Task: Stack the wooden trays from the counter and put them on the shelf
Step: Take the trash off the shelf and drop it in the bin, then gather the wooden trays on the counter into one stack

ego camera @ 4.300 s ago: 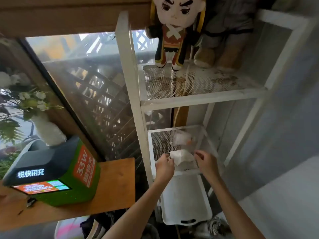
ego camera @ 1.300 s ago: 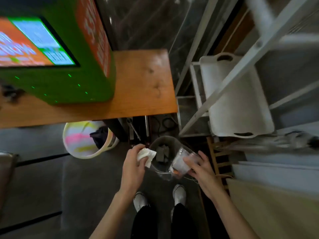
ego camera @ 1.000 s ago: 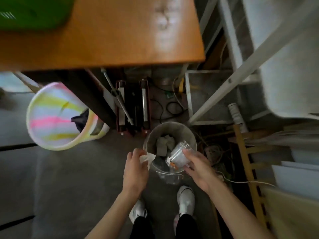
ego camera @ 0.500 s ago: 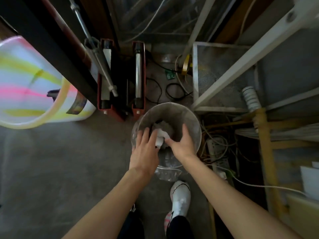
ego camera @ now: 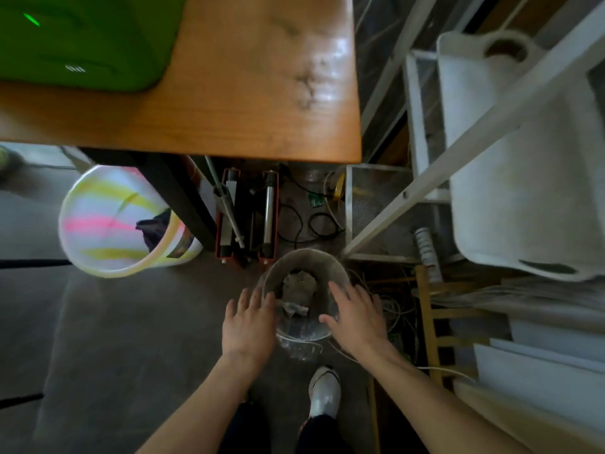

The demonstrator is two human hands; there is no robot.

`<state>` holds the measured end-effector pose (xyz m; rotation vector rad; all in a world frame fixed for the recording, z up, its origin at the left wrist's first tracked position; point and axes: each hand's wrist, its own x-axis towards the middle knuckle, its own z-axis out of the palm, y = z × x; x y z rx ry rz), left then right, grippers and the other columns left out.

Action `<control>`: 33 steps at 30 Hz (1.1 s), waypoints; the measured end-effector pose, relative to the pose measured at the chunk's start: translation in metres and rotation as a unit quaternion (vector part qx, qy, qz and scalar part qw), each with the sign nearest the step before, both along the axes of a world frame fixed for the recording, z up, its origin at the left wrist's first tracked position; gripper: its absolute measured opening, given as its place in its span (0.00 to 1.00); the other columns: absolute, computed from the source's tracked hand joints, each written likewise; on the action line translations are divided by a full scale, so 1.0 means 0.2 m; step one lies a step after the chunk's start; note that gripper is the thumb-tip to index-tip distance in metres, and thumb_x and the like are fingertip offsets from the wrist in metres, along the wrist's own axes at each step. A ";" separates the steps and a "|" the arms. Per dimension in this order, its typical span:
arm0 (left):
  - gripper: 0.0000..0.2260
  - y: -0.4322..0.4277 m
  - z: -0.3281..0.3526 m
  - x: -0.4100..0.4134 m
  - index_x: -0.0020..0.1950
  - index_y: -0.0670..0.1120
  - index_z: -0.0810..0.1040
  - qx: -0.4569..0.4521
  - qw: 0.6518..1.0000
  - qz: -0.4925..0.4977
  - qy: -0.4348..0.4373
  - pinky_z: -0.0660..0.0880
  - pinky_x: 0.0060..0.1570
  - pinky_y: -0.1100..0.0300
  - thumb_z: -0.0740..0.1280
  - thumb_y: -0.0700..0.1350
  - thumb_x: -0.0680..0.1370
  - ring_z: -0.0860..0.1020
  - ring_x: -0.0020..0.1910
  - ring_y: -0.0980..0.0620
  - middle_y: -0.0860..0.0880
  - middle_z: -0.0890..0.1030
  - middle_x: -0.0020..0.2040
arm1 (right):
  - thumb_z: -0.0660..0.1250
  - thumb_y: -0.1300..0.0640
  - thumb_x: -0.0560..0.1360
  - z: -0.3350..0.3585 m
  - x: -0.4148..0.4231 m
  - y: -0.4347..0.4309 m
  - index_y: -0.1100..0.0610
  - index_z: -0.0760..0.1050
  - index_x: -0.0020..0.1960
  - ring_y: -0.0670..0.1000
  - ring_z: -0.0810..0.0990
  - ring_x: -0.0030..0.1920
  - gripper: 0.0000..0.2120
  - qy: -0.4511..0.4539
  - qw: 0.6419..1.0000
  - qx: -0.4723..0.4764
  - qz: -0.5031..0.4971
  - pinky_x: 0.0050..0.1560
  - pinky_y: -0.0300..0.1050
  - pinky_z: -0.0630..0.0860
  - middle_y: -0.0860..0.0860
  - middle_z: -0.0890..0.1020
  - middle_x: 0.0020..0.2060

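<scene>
I look straight down at a clear round waste bin [ego camera: 330, 267] on the floor with crumpled paper and a plastic wrapper inside. My left hand [ego camera: 248, 322] hovers over its left rim, fingers spread and empty. My right hand [ego camera: 355, 317] hovers over its right rim, also spread and empty. A white tray [ego camera: 510, 204] with cut-out handles lies on the white metal shelf [ego camera: 471, 126] at the right. No wooden trays are in view.
A wooden counter [ego camera: 248, 93] fills the top, with a green machine [ego camera: 82, 37] on it. Below it stand a striped bucket [ego camera: 111, 221] and a red-framed tool [ego camera: 248, 214]. Cables and a wooden ladder-like frame [ego camera: 429, 322] lie to the right of the bin.
My hands carried the tissue and plastic wrapper from the shelf down to the bin and let them go. Both hands have now lifted off the bin, empty, and the view has pulled back upward.
</scene>
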<state>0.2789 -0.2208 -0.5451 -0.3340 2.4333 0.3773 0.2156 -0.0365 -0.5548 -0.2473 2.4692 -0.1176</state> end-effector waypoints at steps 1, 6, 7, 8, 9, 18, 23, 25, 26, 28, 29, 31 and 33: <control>0.23 -0.01 0.11 0.02 0.79 0.51 0.59 -0.001 1.000 0.010 0.002 0.58 0.76 0.47 0.55 0.51 0.83 0.56 0.79 0.45 0.47 0.61 0.79 | 0.62 0.39 0.77 0.09 0.00 0.00 0.46 0.55 0.79 0.55 0.58 0.77 0.34 -0.003 1.000 -0.001 0.008 0.76 0.60 0.53 0.49 0.63 0.77; 0.14 -0.10 0.79 0.16 0.65 0.50 0.74 -0.032 0.998 0.053 0.019 0.73 0.60 0.49 0.56 0.51 0.83 0.74 0.66 0.47 0.50 0.76 0.65 | 0.60 0.37 0.78 0.71 0.02 -0.09 0.48 0.67 0.74 0.53 0.71 0.70 0.28 -0.002 0.997 -0.025 0.069 0.71 0.58 0.64 0.49 0.74 0.69; 0.14 -0.13 0.93 0.20 0.64 0.50 0.75 -0.038 0.997 0.063 0.032 0.74 0.59 0.49 0.56 0.52 0.83 0.75 0.65 0.47 0.51 0.77 0.64 | 0.59 0.36 0.78 0.85 0.02 -0.11 0.48 0.68 0.73 0.53 0.73 0.68 0.28 0.009 0.995 -0.039 0.093 0.70 0.55 0.67 0.48 0.76 0.68; 0.15 -0.16 1.07 0.25 0.64 0.51 0.75 -0.049 0.995 0.070 0.051 0.74 0.58 0.50 0.56 0.53 0.83 0.75 0.65 0.48 0.52 0.77 0.65 | 0.58 0.36 0.78 1.00 0.03 -0.15 0.48 0.69 0.73 0.52 0.74 0.67 0.28 0.021 0.991 -0.056 0.115 0.69 0.54 0.68 0.48 0.77 0.67; 0.15 -0.20 1.21 0.29 0.64 0.51 0.75 -0.065 0.992 0.077 0.070 0.74 0.58 0.50 0.56 0.53 0.82 0.76 0.65 0.48 0.52 0.77 0.65 | 0.58 0.36 0.78 1.14 0.04 -0.18 0.48 0.69 0.73 0.52 0.74 0.68 0.28 0.030 0.988 -0.073 0.132 0.69 0.53 0.68 0.48 0.77 0.68; 0.16 -0.67 2.24 0.99 0.61 0.49 0.78 -0.163 0.943 0.264 0.118 0.75 0.52 0.50 0.57 0.55 0.82 0.80 0.58 0.44 0.50 0.80 0.62 | 0.54 0.35 0.79 2.15 0.43 -0.79 0.49 0.74 0.69 0.53 0.78 0.63 0.27 0.025 0.949 -0.118 0.292 0.60 0.52 0.75 0.49 0.80 0.64; 0.16 -1.12 2.61 1.59 0.57 0.50 0.80 -0.230 0.891 0.360 0.155 0.76 0.51 0.51 0.57 0.57 0.81 0.81 0.55 0.46 0.51 0.82 0.57 | 0.55 0.34 0.77 2.57 0.79 -1.46 0.49 0.78 0.62 0.57 0.81 0.58 0.26 0.065 0.900 -0.154 0.402 0.55 0.53 0.78 0.51 0.83 0.57; 0.17 -1.34 2.73 1.85 0.56 0.51 0.80 -0.255 0.869 0.390 0.163 0.76 0.52 0.52 0.57 0.59 0.81 0.80 0.56 0.46 0.51 0.82 0.58 | 0.54 0.35 0.78 2.73 0.95 -1.76 0.50 0.77 0.64 0.57 0.80 0.60 0.26 0.092 0.876 -0.171 0.441 0.57 0.55 0.77 0.52 0.82 0.59; 0.17 -1.46 2.80 1.98 0.57 0.51 0.80 -0.270 0.857 0.406 0.170 0.75 0.53 0.52 0.57 0.59 0.81 0.80 0.57 0.46 0.50 0.82 0.58 | 0.54 0.35 0.78 2.81 1.04 -1.92 0.50 0.77 0.63 0.57 0.80 0.60 0.26 0.110 0.859 -0.180 0.466 0.58 0.56 0.77 0.52 0.82 0.60; 0.17 -1.70 2.93 2.23 0.57 0.51 0.80 -0.300 0.830 0.433 0.181 0.75 0.54 0.52 0.57 0.58 0.81 0.80 0.57 0.45 0.49 0.82 0.58 | 0.54 0.35 0.79 2.96 1.23 -2.24 0.50 0.77 0.62 0.56 0.80 0.59 0.24 0.154 0.823 -0.192 0.513 0.59 0.55 0.76 0.52 0.82 0.59; 0.17 -1.81 2.99 2.35 0.57 0.51 0.80 -0.312 0.817 0.448 0.186 0.75 0.54 0.52 0.58 0.58 0.80 0.81 0.57 0.45 0.49 0.82 0.57 | 0.54 0.36 0.78 3.02 1.33 -2.38 0.49 0.77 0.61 0.56 0.80 0.59 0.24 0.173 0.807 -0.204 0.527 0.59 0.54 0.76 0.52 0.82 0.59; 0.16 -2.00 3.10 2.58 0.56 0.50 0.81 -0.329 0.790 0.480 0.195 0.75 0.54 0.51 0.58 0.57 0.80 0.81 0.58 0.45 0.49 0.82 0.57 | 0.54 0.36 0.78 3.14 1.54 -2.66 0.48 0.77 0.61 0.56 0.80 0.60 0.23 0.206 0.777 -0.231 0.548 0.59 0.53 0.74 0.51 0.82 0.59; 0.16 -2.19 3.17 2.79 0.57 0.50 0.80 -0.344 0.766 0.506 0.199 0.74 0.55 0.51 0.59 0.56 0.80 0.80 0.58 0.44 0.48 0.82 0.57 | 0.55 0.37 0.78 3.22 1.75 -2.92 0.48 0.77 0.62 0.55 0.79 0.62 0.23 0.229 0.755 -0.253 0.560 0.61 0.53 0.72 0.50 0.81 0.60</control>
